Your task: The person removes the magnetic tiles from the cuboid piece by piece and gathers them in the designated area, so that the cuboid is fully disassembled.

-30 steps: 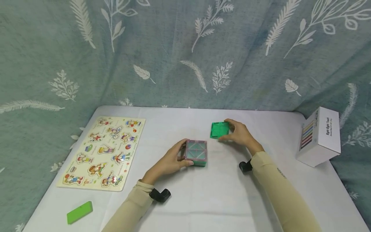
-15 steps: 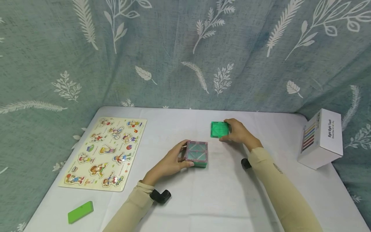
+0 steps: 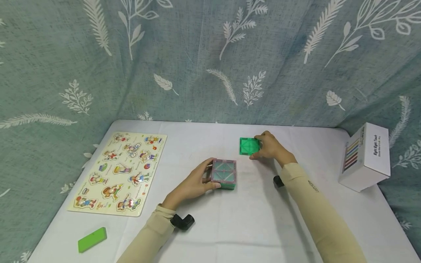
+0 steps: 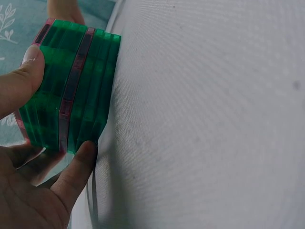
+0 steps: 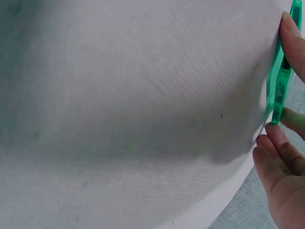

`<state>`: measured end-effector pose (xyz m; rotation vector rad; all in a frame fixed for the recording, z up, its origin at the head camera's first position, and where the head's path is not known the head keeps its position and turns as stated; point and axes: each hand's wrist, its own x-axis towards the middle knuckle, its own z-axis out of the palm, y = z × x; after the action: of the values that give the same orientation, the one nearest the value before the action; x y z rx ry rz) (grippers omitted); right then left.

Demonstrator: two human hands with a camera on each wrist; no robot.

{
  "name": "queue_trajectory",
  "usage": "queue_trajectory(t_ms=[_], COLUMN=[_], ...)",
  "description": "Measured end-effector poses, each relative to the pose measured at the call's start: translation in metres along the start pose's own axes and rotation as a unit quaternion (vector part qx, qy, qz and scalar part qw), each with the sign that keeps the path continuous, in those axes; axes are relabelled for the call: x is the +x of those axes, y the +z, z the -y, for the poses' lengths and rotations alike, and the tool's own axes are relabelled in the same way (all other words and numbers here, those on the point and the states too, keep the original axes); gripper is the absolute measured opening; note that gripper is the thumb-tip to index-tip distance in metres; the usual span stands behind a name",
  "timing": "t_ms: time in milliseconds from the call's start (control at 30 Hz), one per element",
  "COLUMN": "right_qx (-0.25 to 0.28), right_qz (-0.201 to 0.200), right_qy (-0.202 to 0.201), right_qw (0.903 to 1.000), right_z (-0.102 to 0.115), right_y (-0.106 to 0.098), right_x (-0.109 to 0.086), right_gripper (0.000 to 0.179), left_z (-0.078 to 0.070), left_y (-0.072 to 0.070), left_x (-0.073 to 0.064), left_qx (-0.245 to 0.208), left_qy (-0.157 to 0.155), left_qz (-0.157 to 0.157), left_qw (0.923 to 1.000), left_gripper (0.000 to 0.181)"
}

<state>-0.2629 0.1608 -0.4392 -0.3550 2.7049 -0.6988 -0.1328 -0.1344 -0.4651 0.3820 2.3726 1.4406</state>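
Observation:
My left hand (image 3: 193, 180) holds the side of a square stack of see-through magnetic tiles (image 3: 224, 171) on the table, its thumb at the near edge. The top tile has a pink frame; in the left wrist view the stack (image 4: 52, 86) is mostly green, with a pink-edged tile in the middle. Farther back and to the right, my right hand (image 3: 270, 147) pinches a green square magnetic tile (image 3: 248, 146) by opposite edges. The right wrist view shows green tile edges (image 5: 281, 86) close to the cloth, between the thumb and fingers.
A wooden picture puzzle board (image 3: 120, 173) lies on the left of the white-covered table (image 3: 250, 223). Nearer the front left is a green block (image 3: 92, 239). A white box (image 3: 365, 157) stands at the right edge, and a patterned curtain (image 3: 190, 54) hangs behind.
The green tile, shown slightly tilted at first, now looks flatter. My right hand has shifted slightly, with its knuckles higher. The left hand keeps its hold on the stack.

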Motion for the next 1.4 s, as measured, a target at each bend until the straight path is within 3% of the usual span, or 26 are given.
queue_trajectory(t_ms=[567, 833, 1067, 1400], right_qx=[0.018, 0.043, 0.083, 0.141], right_qz=[-0.005, -0.044, -0.092, -0.082], right_qy=[0.011, -0.010, -0.038, -0.077], right_qw=[0.9998, 0.9981, 0.9916, 0.9836], right_z=[-0.004, -0.008, 0.009, 0.035], right_y=[0.001, 0.005, 0.022, 0.041], right_x=[-0.003, -0.015, -0.029, -0.051], right_gripper=[0.098, 0.088, 0.072, 0.065], left_z=[-0.001, 0.001, 0.002, 0.007], left_y=[0.000, 0.001, 0.000, -0.003], left_x=[0.001, 0.000, -0.002, 0.000], left_qx=[-0.001, -0.005, -0.015, -0.008], left_qy=[0.000, -0.002, -0.001, 0.003], left_qz=[0.004, 0.003, 0.001, 0.004], left_qw=[1.0000, 1.0000, 0.9999, 1.0000], left_gripper=[0.092, 0.093, 0.093, 0.098])
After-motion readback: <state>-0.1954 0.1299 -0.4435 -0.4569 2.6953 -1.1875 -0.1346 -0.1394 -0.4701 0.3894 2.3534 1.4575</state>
